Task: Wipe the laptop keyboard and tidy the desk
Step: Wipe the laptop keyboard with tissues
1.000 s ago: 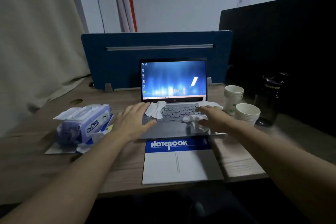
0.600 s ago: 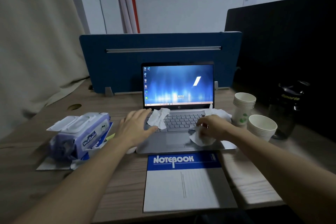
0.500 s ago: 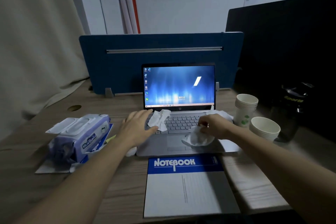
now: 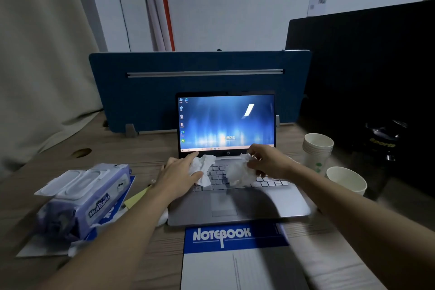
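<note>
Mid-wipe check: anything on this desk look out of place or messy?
Yes. A crumpled wipe lies loose on the keyboard's left side under the left hand. The wipes pack sits with its lid flipped open, askew on papers. Paper cups stand close to the laptop. No spill visible.

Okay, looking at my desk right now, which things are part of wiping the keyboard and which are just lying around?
Part of the job:
laptop
wipe gripped in the right hand
second wipe under the left hand
wipe pack

Just lying about:
notebook
stacked paper cups
single paper cup
dark bottle
</note>
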Tool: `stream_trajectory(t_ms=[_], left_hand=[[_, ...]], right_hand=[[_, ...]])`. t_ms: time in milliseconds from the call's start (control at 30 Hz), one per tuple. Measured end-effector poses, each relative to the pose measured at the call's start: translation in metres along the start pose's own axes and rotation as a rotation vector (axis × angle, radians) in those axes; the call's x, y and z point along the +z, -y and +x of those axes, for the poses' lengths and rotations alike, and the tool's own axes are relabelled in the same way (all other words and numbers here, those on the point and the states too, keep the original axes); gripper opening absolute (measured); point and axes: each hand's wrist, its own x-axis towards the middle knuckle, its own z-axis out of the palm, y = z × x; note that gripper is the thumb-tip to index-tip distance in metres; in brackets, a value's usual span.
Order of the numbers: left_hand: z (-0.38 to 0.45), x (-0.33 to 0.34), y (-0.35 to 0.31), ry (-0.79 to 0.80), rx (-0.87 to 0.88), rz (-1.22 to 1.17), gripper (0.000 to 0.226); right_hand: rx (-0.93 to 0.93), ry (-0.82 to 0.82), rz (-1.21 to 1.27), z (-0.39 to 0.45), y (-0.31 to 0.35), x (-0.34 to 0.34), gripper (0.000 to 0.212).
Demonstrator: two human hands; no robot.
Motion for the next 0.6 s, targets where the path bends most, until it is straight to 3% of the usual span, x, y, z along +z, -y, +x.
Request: stream_trajectory(t_ms=[100,200,300,467,600], left_hand=[[0.005,0.006,0.002,-0.025,0.014,-0.014,0.057],[0.007,0.008,0.003,-0.106,0.062,-0.047,0.035],[0.008,0.006,0.006,-0.127,0.054,-0.323,0.026],[0.003,-0.010,0.003,-0.092,0.032,-0.708,0.032],[-0.002,-0.022,-0.007,-0.065,-0.060,-1.067,0.020]], right_hand=[[-0.010,-0.003,0.090,0.001,0.003,0.004,0.012],[-0.041,0.010,0.136,0.003,0.007,0.007,0.016],[-0.059,0.015,0.201,0.007,0.013,0.007,0.012],[-0.066,0.044,0.356,0.010,0.030,0.013,0.014],[-0.082,0.067,0.433,0.009,0.044,0.023,0.010]])
